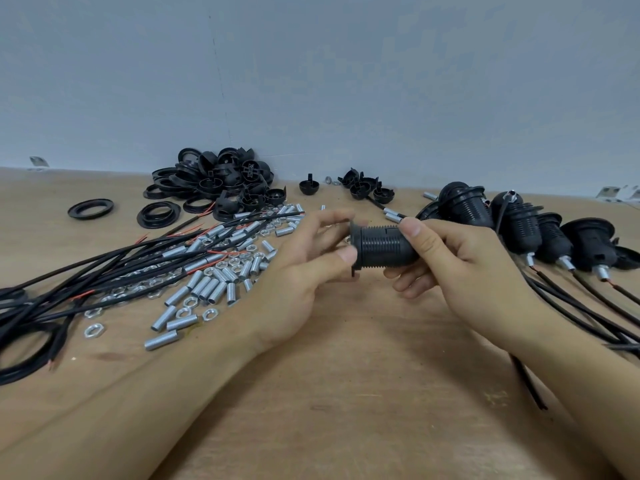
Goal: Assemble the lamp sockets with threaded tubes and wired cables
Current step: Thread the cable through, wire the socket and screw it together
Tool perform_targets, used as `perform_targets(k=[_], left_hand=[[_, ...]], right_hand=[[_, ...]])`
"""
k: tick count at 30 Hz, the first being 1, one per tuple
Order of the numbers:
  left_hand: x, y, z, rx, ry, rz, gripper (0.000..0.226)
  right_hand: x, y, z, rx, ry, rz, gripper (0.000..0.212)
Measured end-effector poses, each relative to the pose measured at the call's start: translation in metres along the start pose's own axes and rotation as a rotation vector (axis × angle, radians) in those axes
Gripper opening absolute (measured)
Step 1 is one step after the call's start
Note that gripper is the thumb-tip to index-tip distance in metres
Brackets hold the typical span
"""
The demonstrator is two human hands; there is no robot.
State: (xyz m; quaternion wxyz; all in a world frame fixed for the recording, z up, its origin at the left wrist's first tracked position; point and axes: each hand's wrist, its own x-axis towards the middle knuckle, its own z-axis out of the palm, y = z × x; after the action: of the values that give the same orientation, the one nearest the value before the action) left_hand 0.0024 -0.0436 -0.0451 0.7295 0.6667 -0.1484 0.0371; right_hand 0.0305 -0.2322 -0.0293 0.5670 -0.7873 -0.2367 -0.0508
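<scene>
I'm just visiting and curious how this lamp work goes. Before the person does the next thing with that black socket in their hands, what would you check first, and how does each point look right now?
1. Socket held firmly: ok, right hand grips the threaded body, held above the table.
2. Left hand at the ring end: ok, thumb and fingers pinch the collar.
3. Collar screwed fully home: cannot tell.
4. Threaded tubes within reach: ok, a loose pile lies at the left.
5. Cables within reach: ok, bundle lies at the left.
6. Finished sockets kept apart: ok, grouped at the right.
</scene>
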Motion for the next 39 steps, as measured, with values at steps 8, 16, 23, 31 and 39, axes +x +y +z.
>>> perform_targets(k=[8,16,23,31,39], left_hand=[[0.002,0.009,-0.007,-0.324,-0.001,0.079,0.072],[0.004,0.015,-0.018,-0.568,0.116,0.047,0.054],[0.009,0.010,-0.008,-0.177,0.315,-0.023,0.042],[0.005,0.008,-0.009,-0.128,0.333,0.195,0.036],[0.005,0.005,-0.007,0.122,0.396,0.357,0.038]], right_hand=[[0.000,0.001,0.001,0.071,-0.040,0.028,0.034],[0.001,0.003,0.002,0.079,-0.015,0.033,0.016],[0.001,0.007,0.004,0.057,-0.026,0.016,0.018],[0.004,0.008,0.000,0.066,0.025,0.017,0.022],[0.003,0.008,0.001,0.039,0.016,-0.007,0.030]])
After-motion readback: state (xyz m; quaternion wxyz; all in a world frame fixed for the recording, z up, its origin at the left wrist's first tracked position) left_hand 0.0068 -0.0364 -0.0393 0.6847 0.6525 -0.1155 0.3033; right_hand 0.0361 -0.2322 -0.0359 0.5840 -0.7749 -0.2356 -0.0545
